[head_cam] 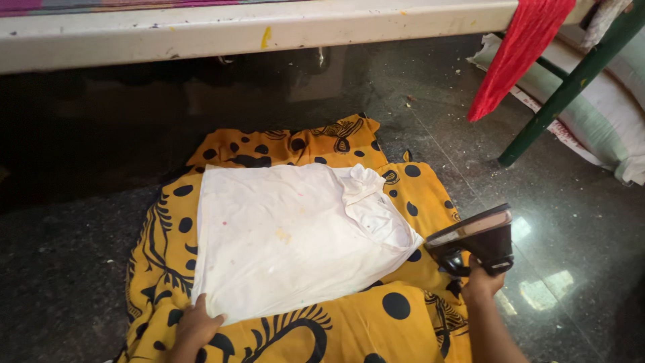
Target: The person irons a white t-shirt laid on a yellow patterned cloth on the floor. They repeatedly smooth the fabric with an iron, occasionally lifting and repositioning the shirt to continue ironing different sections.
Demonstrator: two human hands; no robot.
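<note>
A white garment (289, 235) lies spread flat on a yellow cloth with black spots (376, 323) on the dark floor. My left hand (195, 326) rests on the garment's near left corner, fingers pressing its edge. My right hand (482, 281) grips the handle of a black clothes iron (478, 236), held tilted off the cloth just right of the garment's collar end, its soleplate facing up and left.
A white table edge (269, 30) runs across the top. A red cloth (517, 54) hangs from it at right, beside a green metal leg (564, 87). White sacks (605, 114) lie at the far right. Dark stone floor (67, 269) surrounds the cloth.
</note>
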